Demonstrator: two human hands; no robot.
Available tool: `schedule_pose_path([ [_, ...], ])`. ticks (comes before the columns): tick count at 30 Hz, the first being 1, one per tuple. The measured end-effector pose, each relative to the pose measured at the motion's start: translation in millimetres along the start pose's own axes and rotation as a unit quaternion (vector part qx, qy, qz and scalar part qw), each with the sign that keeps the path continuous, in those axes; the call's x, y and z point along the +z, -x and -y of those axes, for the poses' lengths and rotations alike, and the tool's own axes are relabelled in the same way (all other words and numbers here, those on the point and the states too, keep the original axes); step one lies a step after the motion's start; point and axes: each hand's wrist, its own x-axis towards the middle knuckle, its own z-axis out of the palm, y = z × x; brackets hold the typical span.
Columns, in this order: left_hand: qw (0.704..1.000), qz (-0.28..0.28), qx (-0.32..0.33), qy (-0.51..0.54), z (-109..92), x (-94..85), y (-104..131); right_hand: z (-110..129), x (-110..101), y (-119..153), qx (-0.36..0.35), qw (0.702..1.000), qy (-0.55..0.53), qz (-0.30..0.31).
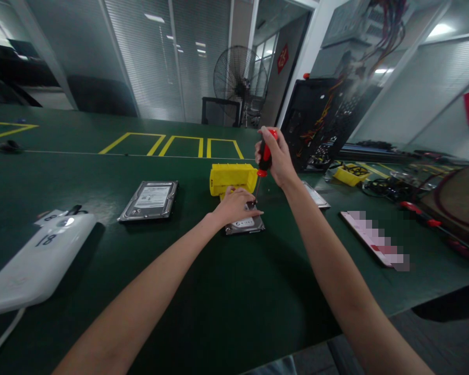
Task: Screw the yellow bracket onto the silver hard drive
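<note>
Your right hand (280,156): closed round screwdriver (263,162). Your left hand (235,204): part-open on rectangular metal drive (245,226), grip unclear. Yellow box (233,178) behind.

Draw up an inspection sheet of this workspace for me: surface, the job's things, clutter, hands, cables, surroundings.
Surface: green tabletop, with yellow outlines towards the back.
Job's things: red-and-black screwdriver, held upright over a hard drive; whether its tip touches is unclear. A yellow plastic piece sits behind.
Clutter: another drive to the left; white device at far left; blurred flat item to the right.
Hands: left hand lies on the hard drive; right hand grips the screwdriver.
Cables: white cord beside the white device; dark tangle at right.
Surroundings: standing fan, open computer case.
</note>
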Motion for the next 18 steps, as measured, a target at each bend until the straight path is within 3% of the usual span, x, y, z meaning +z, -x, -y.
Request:
schedule_pose_path([
  [8, 1.000, 0.000, -0.002, -0.010, 0, 1.0, 0, -5, -15, -6, 0.041, 0.999, -0.021, -0.011],
  [13, 1.000, 0.002, -0.004, -0.009, 0, 0.3, -1, -6, -14, -5, 0.011, 0.999, -0.017, -0.044],
  [18, 1.000, -0.005, 0.000, -0.002, 0, 1.1, -1, -1, -12, -1, 0.030, 0.998, -0.004, -0.054],
])
